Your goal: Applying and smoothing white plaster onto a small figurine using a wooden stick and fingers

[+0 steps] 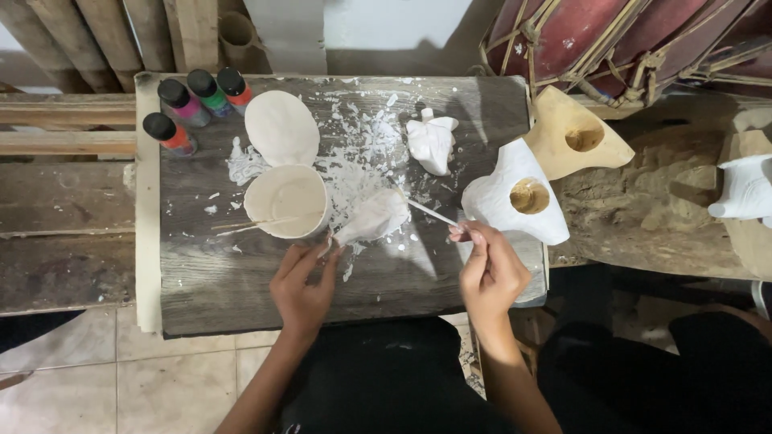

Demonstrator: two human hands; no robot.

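A small white-coated carved piece (374,217) lies on the grey wooden board (241,297), in a patch of white splatter. My left hand (304,285) rests on the board with its fingertips touching the piece's near end. My right hand (489,269) pinches a thin white-covered stick or brush (430,212), whose far tip touches the piece. A white bowl (287,201) of pale paint sits just left of the piece, with a thin stick across it.
A white lid (281,127) and several paint bottles with black caps (197,100) stand at the board's back left. Another white figure (432,143) lies further back. A white-coated carving (515,197) and a bare wooden one (575,137) sit at right.
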